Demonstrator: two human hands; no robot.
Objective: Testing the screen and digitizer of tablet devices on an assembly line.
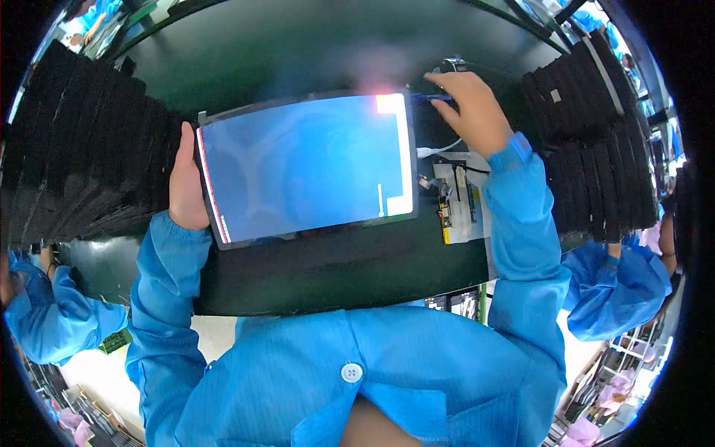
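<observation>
A tablet-like display panel (305, 167) with a lit blue screen and a white band along its right side lies in front of me, slightly tilted. My left hand (188, 186) grips its left edge, thumb up along the side and the other fingers hidden. Off the panel's upper right corner, my right hand (477, 112) has thumb and index finger apart on either side of a dark blue plug (433, 97). The plug reaches the panel's edge. Below it, a white cable plug (426, 152) is at the right edge.
Right of the panel, a small circuit board (463, 195) with a yellow strip lies on a pale sheet. A small metallic item (453, 64) sits beyond my right hand. Tall stacks of black foam trays stand left (89, 149) and right (596, 141) on the green table (328, 287). Co-workers in blue sit at both sides.
</observation>
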